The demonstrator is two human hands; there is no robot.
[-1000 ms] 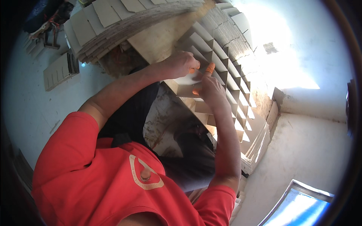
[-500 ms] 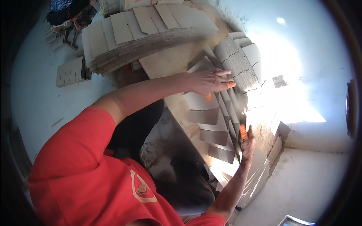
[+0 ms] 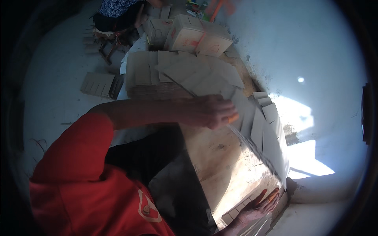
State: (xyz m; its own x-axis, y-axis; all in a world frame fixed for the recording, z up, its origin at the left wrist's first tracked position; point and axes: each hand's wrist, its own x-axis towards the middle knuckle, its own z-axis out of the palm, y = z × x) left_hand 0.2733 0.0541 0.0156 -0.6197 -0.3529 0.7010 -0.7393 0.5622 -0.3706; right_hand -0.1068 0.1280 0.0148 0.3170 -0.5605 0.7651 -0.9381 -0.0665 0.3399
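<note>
In the head view, we saw a fan of flat cardboard sheets (image 3: 271,129) lying along the right edge of the tabletop (image 3: 224,157). We judged them light, stiff and slippery in a stack, best gripped by the edges. Our left hand (image 3: 210,112), arm stretched across, pinched the far end; our right hand (image 3: 258,206), fingers spread, pressed the near end.

Hard sunlight glares off the right-hand floor (image 3: 311,157), the left lies dim, and fisheye edges bend darkly.
</note>
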